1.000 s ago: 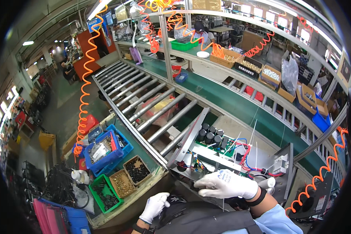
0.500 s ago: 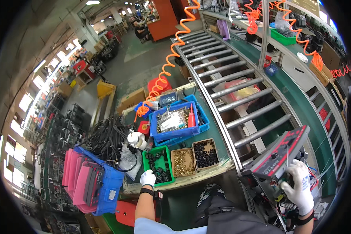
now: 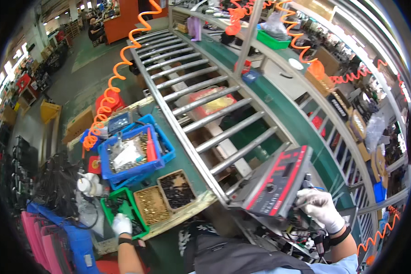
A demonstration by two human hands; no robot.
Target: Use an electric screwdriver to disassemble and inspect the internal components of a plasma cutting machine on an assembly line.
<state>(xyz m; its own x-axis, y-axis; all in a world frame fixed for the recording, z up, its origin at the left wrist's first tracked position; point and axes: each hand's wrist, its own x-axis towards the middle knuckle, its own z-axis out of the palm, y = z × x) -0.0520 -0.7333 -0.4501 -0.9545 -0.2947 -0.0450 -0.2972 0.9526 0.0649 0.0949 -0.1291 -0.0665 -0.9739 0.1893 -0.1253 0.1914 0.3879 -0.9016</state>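
My left hand [image 3: 122, 224], in a white glove, reaches into the green bin [image 3: 143, 222] of small black plastic parts [image 3: 118, 203]. Its fingers are curled, and whatever they hold is hidden. To the right, a grey and black control panel [image 3: 278, 182] with red stripes leans on an opened device with wires and electronics [image 3: 301, 237] exposed. My right hand [image 3: 322, 208], also gloved, has its fingers bent around the panel's right edge, near its back. The fingertips are partly hidden there.
Beside the green bin stand a box of brass fittings [image 3: 152, 204] and a box of dark screws [image 3: 176, 189]. Behind them are stacked blue bins [image 3: 130, 153]. A roller conveyor [image 3: 201, 109] runs away from me. An orange coiled hose [image 3: 117, 75] hangs over the table.
The view has swung right. My left hand has moved farther into the green bin. The panel is turned more toward me, and my right hand's fingers have drawn in at its edge.
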